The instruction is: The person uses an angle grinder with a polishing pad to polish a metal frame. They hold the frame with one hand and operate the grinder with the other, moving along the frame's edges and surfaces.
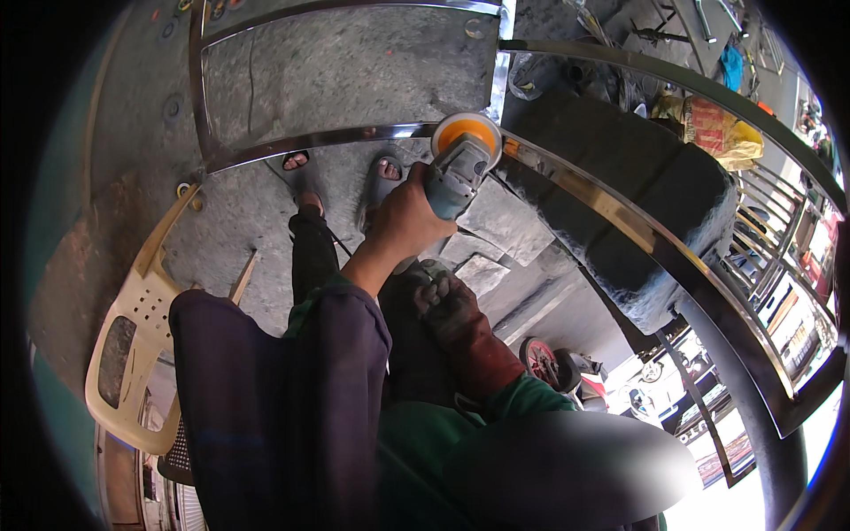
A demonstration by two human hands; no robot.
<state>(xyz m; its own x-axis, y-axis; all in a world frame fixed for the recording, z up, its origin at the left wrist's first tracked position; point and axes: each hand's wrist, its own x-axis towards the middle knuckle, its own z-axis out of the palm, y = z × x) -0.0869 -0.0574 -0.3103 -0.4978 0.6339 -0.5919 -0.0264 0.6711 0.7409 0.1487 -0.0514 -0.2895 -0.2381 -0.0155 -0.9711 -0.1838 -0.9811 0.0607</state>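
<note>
My left hand (405, 217), bare, is wrapped round the grey-blue body of an angle grinder (455, 181). The grinder's round orange disc (467, 133), with a pale rim, lies at a corner of a shiny metal tube frame (328, 139); whether it touches the metal I cannot tell. Closer to my body, my right hand (441, 301) has curled, dusty fingers and a red covering at the wrist. It is closed, and anything inside it is hidden. Frame bars run left, upward and down to the right from around the disc.
A cream plastic chair (128, 354) stands at the left. Beneath the frame's right side lies a large dark block (620, 186). A yellow and red sack (722, 133) sits beyond it. My sandalled feet (382, 177) are on the concrete floor. A red wheel (538, 361) shows lower right.
</note>
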